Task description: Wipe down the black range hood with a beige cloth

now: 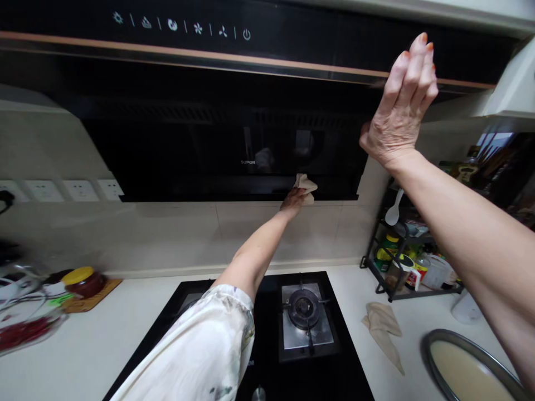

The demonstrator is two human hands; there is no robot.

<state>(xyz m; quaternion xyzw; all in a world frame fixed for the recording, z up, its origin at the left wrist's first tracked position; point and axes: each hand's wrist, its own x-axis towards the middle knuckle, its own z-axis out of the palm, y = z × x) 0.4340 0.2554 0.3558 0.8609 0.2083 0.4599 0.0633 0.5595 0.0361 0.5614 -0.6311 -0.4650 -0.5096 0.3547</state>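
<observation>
My left hand [295, 199] reaches far forward, closed on a beige cloth [307, 186]. The cloth lies against the lower right lip of a black range hood [188, 139]; part of those fingers is hidden by it. At the upper right, my right hand [403, 100] is laid on the hood's front edge, near its copper-coloured strip [292, 65]. Its fingers are stretched out and hold nothing. Below my left arm is a black gas stove [267, 312] with a round burner [304, 308] showing on the right.
A second beige cloth [383, 331] lies on the counter beside a metal basin [434, 340] of cloudy liquid. A black rack [378, 278] with bottles stands at the right. On the left sits a yellow-lidded jar [81, 281] below wall sockets [81, 190].
</observation>
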